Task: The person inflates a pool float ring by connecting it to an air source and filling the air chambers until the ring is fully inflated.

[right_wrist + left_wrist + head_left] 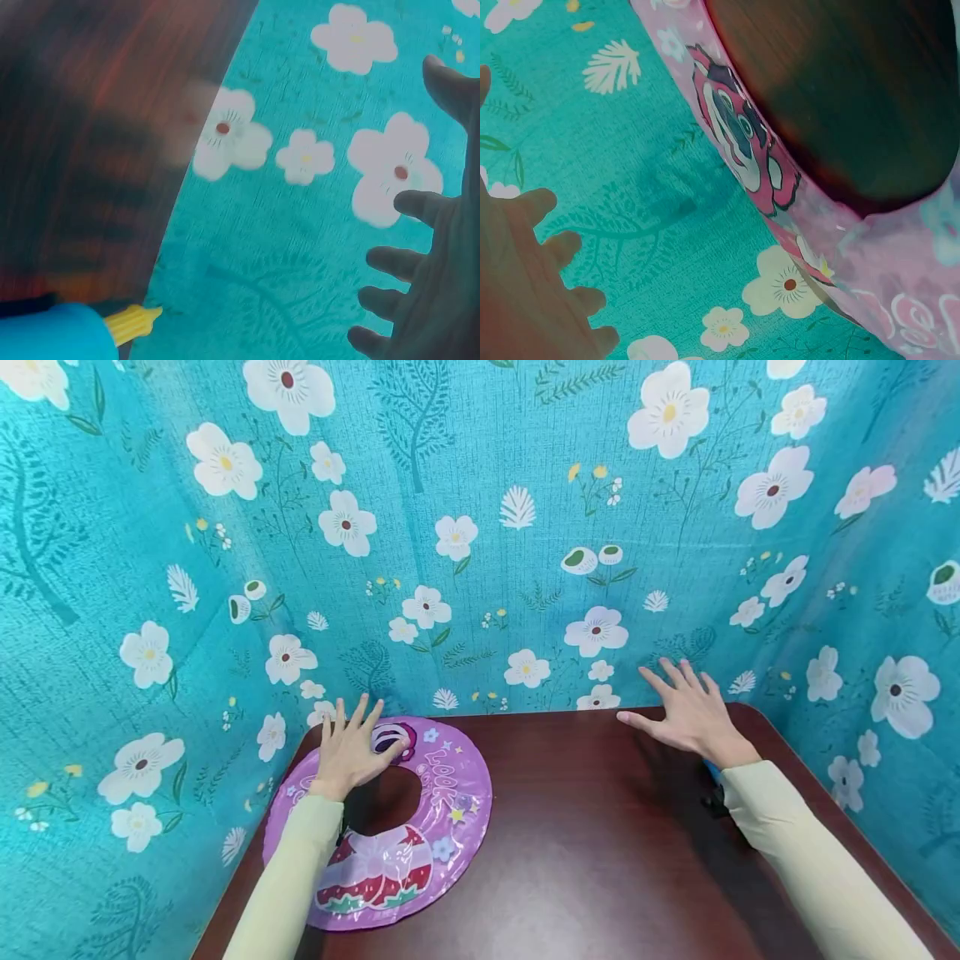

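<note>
A purple inflatable swim ring [457, 777] with strawberry prints, lettering and a pink cartoon face lies at the left of the table. Over its far left part is my left hand [348, 756], fingers straight and spread, holding nothing. The left wrist view shows this hand [532, 277] apart from the ring [817, 225]. My right hand [688, 714] hovers near the table's back right, fingers spread and nothing in them. Beneath the right wrist, mostly hidden by the sleeve, is a blue object with a yellow ribbed tip [133, 325]; its rounded blue body [60, 334] shows in the right wrist view.
The dark brown wooden table [570, 827] has rounded back corners. A turquoise flowered curtain [487, 568] hangs close behind its back edge and along both sides. A small black part [716, 802] shows beside the right sleeve.
</note>
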A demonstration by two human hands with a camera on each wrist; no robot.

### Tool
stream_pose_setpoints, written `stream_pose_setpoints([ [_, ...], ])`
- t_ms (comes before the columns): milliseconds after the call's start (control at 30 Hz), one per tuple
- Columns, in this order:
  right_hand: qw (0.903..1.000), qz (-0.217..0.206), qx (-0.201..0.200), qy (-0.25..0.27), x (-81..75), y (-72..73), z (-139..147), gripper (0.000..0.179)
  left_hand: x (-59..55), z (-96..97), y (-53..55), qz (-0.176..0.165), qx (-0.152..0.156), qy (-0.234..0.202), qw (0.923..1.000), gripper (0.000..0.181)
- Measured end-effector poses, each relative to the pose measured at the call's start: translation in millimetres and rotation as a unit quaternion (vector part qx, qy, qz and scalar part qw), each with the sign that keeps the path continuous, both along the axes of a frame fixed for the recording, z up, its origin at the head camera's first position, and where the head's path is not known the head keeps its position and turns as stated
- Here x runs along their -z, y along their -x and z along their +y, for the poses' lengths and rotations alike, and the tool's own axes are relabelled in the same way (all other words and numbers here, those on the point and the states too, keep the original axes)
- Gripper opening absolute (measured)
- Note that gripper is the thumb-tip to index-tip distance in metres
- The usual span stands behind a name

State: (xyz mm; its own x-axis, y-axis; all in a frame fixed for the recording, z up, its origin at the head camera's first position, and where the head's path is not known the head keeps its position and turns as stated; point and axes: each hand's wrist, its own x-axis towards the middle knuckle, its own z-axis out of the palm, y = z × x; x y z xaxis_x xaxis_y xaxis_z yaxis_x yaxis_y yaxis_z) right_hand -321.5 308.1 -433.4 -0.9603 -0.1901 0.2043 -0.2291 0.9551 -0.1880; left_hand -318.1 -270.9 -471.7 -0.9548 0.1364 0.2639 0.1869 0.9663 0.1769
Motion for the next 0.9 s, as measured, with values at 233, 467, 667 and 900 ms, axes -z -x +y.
stream_pose_setpoints([
  [233,0.9995,0.0,-0.031,-0.008,-3.4,-13.3,-26.5,0.101,9.0,6.4,-12.5,0.001,0.019,-0.019,0.9996,0.097],
  [467,0.9979,0.013,-0.062,0.014,-7.2,-21.4,-51.3,0.097,11.5,15.6,-22.1,0.003,0.034,-0.043,0.9985,0.094],
  [667,0.9958,-0.009,-0.062,0.067,-7.5,-29.2,-72.6,0.092,17.3,23.5,-31.9,0.004,0.037,-0.053,0.9979,0.09],
  [900,0.9891,-0.03,-0.082,0.118,0.3,-33.3,-100.0,0.08,25.5,31.4,-45.7,0.002,0.052,-0.056,0.997,0.085],
])
